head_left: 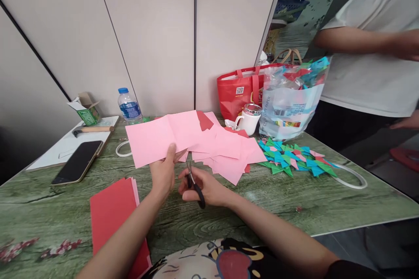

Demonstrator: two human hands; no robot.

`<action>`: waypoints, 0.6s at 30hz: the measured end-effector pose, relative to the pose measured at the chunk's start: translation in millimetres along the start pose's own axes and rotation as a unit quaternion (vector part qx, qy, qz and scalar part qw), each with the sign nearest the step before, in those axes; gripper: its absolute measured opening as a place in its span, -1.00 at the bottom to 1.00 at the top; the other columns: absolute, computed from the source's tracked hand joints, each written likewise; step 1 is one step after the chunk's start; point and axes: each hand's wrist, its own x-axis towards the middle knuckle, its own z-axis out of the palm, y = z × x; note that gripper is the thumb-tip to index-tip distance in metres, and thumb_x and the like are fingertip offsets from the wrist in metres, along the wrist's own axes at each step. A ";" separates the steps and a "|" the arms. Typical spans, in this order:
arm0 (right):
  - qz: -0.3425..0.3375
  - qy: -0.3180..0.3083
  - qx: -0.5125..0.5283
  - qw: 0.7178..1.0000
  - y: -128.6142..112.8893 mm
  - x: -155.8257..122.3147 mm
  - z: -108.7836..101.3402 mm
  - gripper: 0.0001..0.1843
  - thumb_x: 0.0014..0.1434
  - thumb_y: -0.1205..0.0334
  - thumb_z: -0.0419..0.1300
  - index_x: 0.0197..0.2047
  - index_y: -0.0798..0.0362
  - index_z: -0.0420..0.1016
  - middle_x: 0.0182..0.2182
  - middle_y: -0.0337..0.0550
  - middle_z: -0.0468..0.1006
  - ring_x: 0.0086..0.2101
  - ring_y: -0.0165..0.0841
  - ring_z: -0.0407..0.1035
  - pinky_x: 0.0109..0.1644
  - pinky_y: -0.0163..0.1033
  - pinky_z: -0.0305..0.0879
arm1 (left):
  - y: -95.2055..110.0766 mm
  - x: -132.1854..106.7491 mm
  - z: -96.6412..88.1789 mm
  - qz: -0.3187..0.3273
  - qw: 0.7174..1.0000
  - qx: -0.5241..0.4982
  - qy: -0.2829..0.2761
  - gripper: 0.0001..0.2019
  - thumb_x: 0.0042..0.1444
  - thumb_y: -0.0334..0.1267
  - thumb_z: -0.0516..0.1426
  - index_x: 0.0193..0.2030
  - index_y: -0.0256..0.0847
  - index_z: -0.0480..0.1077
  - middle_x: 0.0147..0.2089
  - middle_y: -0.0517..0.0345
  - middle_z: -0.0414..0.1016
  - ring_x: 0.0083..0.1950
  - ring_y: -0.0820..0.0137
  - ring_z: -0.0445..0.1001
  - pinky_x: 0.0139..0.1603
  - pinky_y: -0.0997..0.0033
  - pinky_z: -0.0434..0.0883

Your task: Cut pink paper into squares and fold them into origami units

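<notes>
My left hand (163, 170) grips a creased sheet of pink paper (152, 139) by its lower edge, thumb on top, holding it up above the table. Black-handled scissors (198, 192) are in my right hand (206, 185), with the blades pointing up and away from me, just below the pink sheet. Behind and to the right of the held sheet lies a loose pile of pink paper pieces (225, 163), with some red paper (204, 121) among them. A stack of red paper (113, 213) with pink edges showing lies under my left forearm.
On the left are a phone (77, 162), a hammer (94, 129), a small green box (88, 113) and a water bottle (130, 107). A white mug (250, 120), red bag (232, 91), plastic bag (288, 109) and folded paper triangles (291, 159) stand right. A person (369, 52) stands beyond.
</notes>
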 end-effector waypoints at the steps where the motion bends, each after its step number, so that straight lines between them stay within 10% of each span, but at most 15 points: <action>1: 0.014 -0.021 0.005 1.000 0.8 -0.3 2.3 -0.50 -0.20 0.08 0.35 -0.20 0.05 0.28 -0.41 -0.23 0.39 -0.40 -0.41 0.30 -0.31 -0.28 0.23 | -0.5 -0.2 0.2 0.005 1.000 0.001 0.002 -0.55 -0.10 -0.24 0.22 -0.02 -0.30 0.32 -0.06 -0.06 0.47 -0.13 0.25 0.49 -0.04 0.17 0.41; 18: -0.011 0.066 -0.006 0.998 9.9 4.8 -2.4 -0.54 -0.19 0.02 0.33 -0.29 0.10 0.31 -0.49 -0.29 0.32 -0.50 -0.48 0.16 -0.44 -0.35 0.10 | -11.8 -14.6 -6.4 -0.022 0.964 0.263 0.012 -0.64 -0.10 -0.07 0.18 -0.25 -0.32 0.43 -0.25 -0.05 0.54 -0.25 0.25 0.51 -0.23 0.28 0.44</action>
